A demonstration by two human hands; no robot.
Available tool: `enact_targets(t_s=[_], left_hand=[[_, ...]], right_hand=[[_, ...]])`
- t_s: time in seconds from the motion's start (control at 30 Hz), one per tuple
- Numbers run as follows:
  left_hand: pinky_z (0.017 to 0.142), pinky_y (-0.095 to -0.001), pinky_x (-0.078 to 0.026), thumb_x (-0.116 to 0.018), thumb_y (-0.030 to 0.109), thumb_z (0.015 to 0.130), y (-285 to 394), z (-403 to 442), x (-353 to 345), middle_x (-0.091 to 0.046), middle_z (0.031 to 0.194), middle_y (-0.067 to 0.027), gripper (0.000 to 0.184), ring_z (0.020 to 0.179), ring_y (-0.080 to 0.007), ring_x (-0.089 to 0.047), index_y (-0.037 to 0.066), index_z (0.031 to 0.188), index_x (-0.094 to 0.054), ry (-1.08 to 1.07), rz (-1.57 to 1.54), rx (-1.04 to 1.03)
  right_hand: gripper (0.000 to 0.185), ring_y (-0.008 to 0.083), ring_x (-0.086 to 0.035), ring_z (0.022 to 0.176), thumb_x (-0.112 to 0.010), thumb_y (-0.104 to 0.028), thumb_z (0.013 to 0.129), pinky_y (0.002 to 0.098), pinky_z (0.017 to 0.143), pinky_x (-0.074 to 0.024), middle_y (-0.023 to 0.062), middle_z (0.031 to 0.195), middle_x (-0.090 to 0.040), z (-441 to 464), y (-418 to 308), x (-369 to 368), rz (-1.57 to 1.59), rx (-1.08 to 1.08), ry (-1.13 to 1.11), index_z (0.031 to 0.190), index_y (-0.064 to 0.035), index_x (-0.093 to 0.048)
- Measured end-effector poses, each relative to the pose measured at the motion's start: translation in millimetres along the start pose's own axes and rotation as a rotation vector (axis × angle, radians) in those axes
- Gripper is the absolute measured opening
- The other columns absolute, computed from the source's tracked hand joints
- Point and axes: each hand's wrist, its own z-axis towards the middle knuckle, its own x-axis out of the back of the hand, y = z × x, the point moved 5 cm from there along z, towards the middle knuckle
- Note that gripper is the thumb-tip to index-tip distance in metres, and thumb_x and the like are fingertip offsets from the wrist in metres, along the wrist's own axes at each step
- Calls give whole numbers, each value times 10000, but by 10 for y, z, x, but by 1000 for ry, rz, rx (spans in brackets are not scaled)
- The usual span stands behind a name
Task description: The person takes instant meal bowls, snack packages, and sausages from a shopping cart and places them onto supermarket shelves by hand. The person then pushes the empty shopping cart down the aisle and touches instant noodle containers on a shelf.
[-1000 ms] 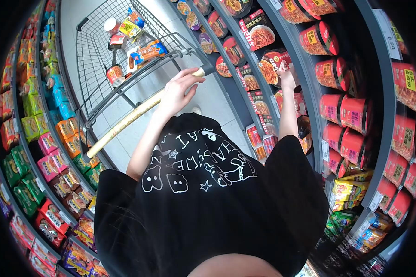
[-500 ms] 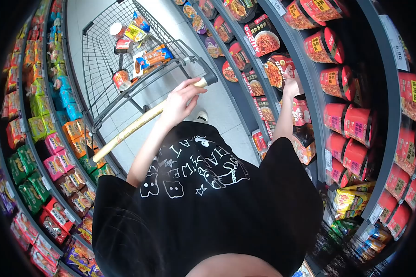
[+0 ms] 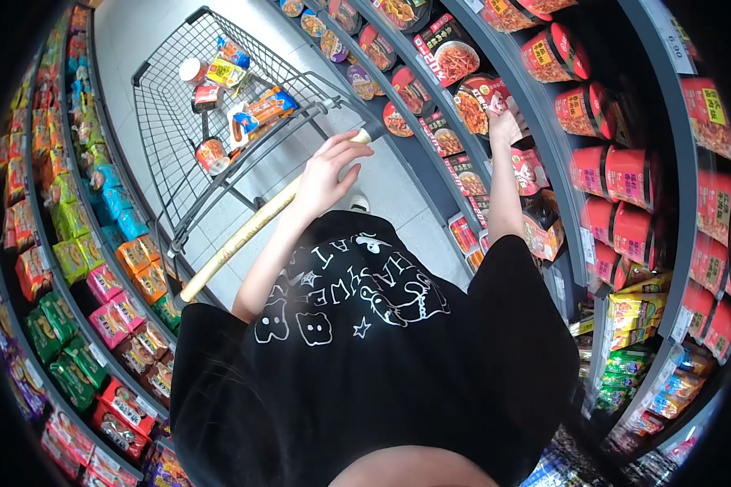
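One bowl (image 3: 470,107), one o'clock: probably light; rim best hold. Right hand (image 3: 505,128) at edge, closure unclear; left hand (image 3: 326,176) uncurled over handle (image 3: 244,235).

The cart handle (image 3: 249,234) has swung to a steeper slant, the right hand (image 3: 505,131) sits lower against the red noodle bowl (image 3: 470,106), and I see more white shoe (image 3: 359,201)
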Motion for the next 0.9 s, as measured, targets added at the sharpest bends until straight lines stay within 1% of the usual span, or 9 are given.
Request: enact_targets(t_s=[0.23,0.33,0.4,0.47,0.6,0.73,0.77,0.8,0.9], left_hand=[[919,-359,-367,-536,14,706,-80,2,55,-557,1040,-97,280,1104,-259,-454,55,980,-572,36,-241,33],[917,-361,-368,-535,17,709,-85,-14,42,-564,1030,-103,276,1096,-264,-461,55,980,-572,32,-239,37],[916,-362,-369,-535,20,711,-89,-21,33,-567,1024,-107,273,1094,-265,-463,55,979,-573,30,-226,40],[913,-360,-372,-536,23,712,-89,-27,34,-573,1015,-105,266,1094,-262,-463,56,973,-575,18,-223,29],[912,-358,-374,-537,22,712,-96,-42,42,-575,1014,-102,263,1093,-258,-464,58,969,-577,28,-229,46],[906,-357,-380,-542,17,708,-84,-36,22,-580,1002,-102,266,1087,-255,-469,57,968,-579,26,-242,33],[903,-357,-382,-543,16,706,-81,-40,17,-581,999,-103,268,1085,-254,-470,57,969,-579,32,-235,36],[903,-357,-382,-543,16,706,-78,-47,12,-581,999,-103,268,1085,-254,-470,57,969,-579,33,-239,35],[899,-357,-385,-545,15,706,-83,-33,31,-581,996,-109,269,1080,-254,-475,53,970,-580,37,-227,37]], right_hand=[[800,340,-360,1154,-719,-424,594,538,944,-238,154,1220,-424,-103,-92,190,9,17,-158,1229,-116,-342],[754,348,-389,1121,-715,-434,588,541,929,-255,148,1199,-447,-117,-104,79,10,63,43,1185,-103,-395],[708,320,-413,1113,-714,-438,589,507,928,-278,163,1156,-482,60,69,-142,26,-47,-60,1135,-82,-438],[704,285,-456,1088,-714,-431,597,426,925,-320,191,1132,-498,255,275,-410,368,-167,-467,1123,-43,-450],[711,277,-475,1071,-711,-430,603,405,908,-342,197,1125,-505,372,402,-531,508,110,-613,1132,-35,-447],[717,269,-494,1054,-708,-428,609,384,891,-364,203,1117,-511,378,343,-590,435,309,-556,1141,-27,-443],[719,267,-498,1049,-707,-428,610,378,886,-370,204,1115,-513,381,336,-586,406,343,-470,1144,-25,-442],[665,294,-539,977,-705,-402,617,384,841,-405,192,1059,-550,313,311,-440,419,346,-127,1138,-57,-479],[518,304,-551,939,-690,-351,647,384,801,-427,133,1010,-588,-20,197,102,301,47,-414,1100,-151,-536]])
